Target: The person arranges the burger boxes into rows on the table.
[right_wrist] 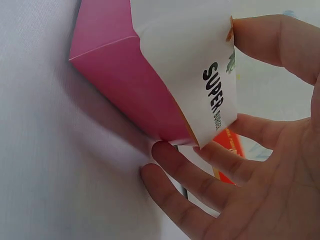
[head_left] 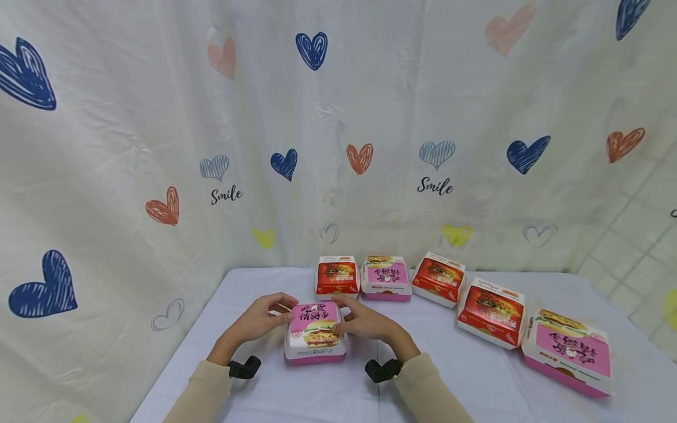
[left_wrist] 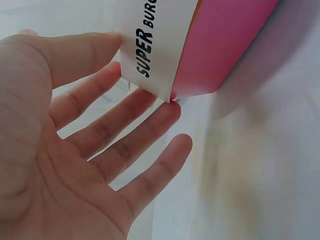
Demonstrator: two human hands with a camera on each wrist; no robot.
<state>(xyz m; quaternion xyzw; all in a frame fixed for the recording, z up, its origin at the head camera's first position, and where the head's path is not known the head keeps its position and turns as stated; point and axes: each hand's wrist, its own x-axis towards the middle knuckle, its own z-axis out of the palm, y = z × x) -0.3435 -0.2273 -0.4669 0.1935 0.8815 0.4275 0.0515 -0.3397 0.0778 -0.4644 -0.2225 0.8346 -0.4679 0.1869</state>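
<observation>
A pink and white burger box with a burger picture on its closed lid is in front of me, between my two hands. My left hand holds its back left corner, thumb on the left side and fingertips at the back, as the left wrist view also shows. On the opposite side, my right hand grips the back right corner; in the right wrist view its thumb touches the lid's edge and several fingertips meet the back. Whether the box's base touches the cloth is hard to tell.
Behind it stand a red burger box, a pink one and another red one. Further right are a larger-looking red box and a pink box. A white cloth covers the table; a heart-printed curtain hangs behind.
</observation>
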